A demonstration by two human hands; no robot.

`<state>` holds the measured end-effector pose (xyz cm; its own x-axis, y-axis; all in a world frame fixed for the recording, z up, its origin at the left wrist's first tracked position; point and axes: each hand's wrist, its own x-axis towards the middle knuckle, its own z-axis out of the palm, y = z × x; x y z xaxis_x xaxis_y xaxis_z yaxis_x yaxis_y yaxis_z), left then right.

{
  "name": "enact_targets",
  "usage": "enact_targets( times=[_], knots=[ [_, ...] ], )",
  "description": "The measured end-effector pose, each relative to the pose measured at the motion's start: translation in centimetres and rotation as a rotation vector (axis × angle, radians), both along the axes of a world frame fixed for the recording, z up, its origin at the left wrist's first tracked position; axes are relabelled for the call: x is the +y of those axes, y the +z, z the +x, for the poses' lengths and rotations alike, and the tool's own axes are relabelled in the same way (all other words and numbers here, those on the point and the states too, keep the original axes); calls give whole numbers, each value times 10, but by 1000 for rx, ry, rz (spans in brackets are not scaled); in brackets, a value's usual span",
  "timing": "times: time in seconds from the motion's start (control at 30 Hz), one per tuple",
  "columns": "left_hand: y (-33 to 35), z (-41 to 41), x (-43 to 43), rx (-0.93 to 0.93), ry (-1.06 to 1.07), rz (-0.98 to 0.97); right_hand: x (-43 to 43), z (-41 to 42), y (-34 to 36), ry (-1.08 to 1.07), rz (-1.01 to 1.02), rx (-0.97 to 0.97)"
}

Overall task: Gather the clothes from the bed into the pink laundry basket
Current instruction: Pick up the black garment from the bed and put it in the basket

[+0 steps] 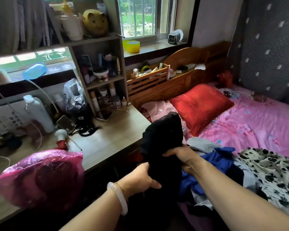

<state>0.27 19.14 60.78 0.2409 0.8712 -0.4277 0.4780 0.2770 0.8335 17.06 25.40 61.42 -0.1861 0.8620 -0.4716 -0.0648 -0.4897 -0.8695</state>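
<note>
A black garment [162,139] hangs bunched between the desk and the bed. My left hand [140,178] grips its lower left side, and my right hand [182,157] grips its right side a little higher. On the pink bedsheet [257,124] lie a blue garment [213,162], a grey garment [202,144], a black-and-white patterned garment [274,172] and a pale pink garment [155,109] near the headboard. No pink laundry basket shows in this view.
A wooden desk [110,139] stands left of the bed, crowded with a cosmetics shelf [103,72], bottles and cables. A pink plastic bag [38,177] sits on its near corner. A red pillow [200,105] lies by the wooden headboard [182,75].
</note>
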Motion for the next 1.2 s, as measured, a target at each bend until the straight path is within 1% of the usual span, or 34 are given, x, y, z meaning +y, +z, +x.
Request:
enact_targets(
  times=[0.07,0.17,0.2,0.27,0.33,0.43,0.47,0.57,0.63,0.67,0.7,0.73,0.8,0.87,0.93,1.0,1.03,1.07,1.13,1.17,1.2],
  knots=[
    [11,-20,-2,49,30,4,-13,2,2,49,20,7],
    [28,-44,0,-1,209,159,-33,2,2,107,65,63],
    [32,-50,-1,-6,207,217,-41,0,4,130,81,56],
    [36,-54,-5,60,30,296,-55,-3,8,170,104,42],
    [36,-50,-19,124,-122,287,-72,-7,18,136,103,13],
    [39,-42,-45,166,-248,260,-93,-5,17,217,164,33],
    [40,-39,-52,158,-280,236,-97,-3,14,239,145,18],
    [45,-40,-67,95,-332,78,-114,1,19,229,115,39],
    [52,-44,-74,-83,-318,-41,-126,1,23,184,105,61],
    [54,-45,-78,-177,-293,-60,-134,2,25,140,80,52],
    [56,-47,-81,-248,-248,-63,-140,0,29,99,77,46],
    [56,-49,-83,-296,-195,-70,-145,0,29,91,123,17],
    [55,-48,-87,-330,-119,-78,-150,-5,29,84,243,-12],
    [54,-43,-95,-349,-79,-72,-158,-10,36,100,305,57],
    [52,-39,-101,-361,-73,-35,-166,-9,36,101,309,149],
    [48,-38,-107,-255,-92,61,-171,-10,39,153,269,220],
    [45,-38,-108,-151,-90,130,-171,-8,36,202,237,272],
    [44,-37,-111,-19,-98,204,-171,-5,36,233,171,370],
    [41,-40,-118,237,-160,325,-170,-2,37,217,-18,575],
    [40,-41,-121,307,-212,348,-167,-1,34,203,-70,633],
    [35,-43,-123,338,-255,337,-165,-4,34,185,-92,648]
  ],
)
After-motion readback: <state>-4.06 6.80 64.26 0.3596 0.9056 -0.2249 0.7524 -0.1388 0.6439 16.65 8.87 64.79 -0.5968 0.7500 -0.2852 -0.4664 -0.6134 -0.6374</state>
